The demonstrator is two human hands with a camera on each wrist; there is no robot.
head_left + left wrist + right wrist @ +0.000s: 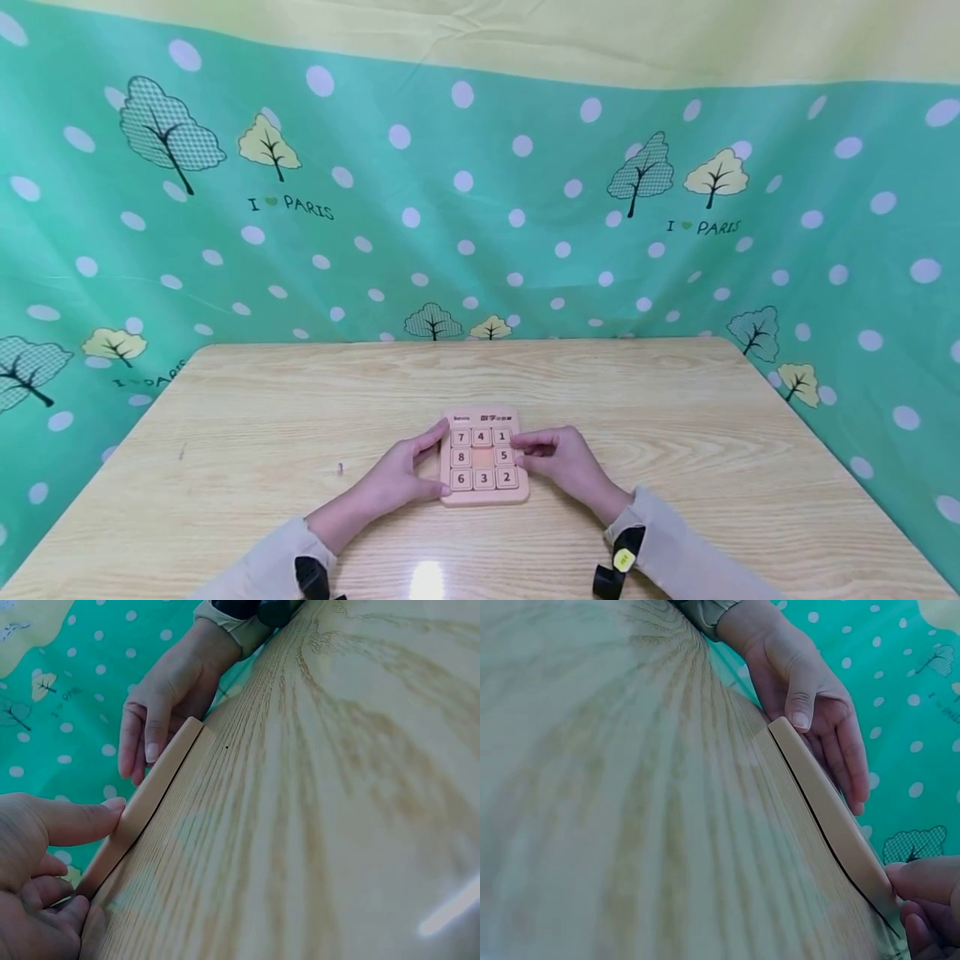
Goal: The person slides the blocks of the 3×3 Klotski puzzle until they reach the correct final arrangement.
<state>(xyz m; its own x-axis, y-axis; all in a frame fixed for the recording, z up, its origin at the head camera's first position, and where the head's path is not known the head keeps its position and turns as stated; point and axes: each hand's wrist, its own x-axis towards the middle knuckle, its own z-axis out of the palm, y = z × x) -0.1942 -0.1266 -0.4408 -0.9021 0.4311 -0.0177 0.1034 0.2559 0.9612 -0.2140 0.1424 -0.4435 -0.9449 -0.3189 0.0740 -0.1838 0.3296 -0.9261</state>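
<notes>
One pink number puzzle is seen on the wooden surface, between two hands. Eight numbered tiles are arranged round one central gap. Its left side is held by the left hand, the grip spread from thumb to forefinger; its right edge is pinched by the right hand, two fingertips drawn close.

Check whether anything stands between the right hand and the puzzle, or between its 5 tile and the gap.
Nothing visible does. The right hand is at the right edge of the puzzle, and the 5 tile sits directly right of the gap, with no tile between.
</notes>
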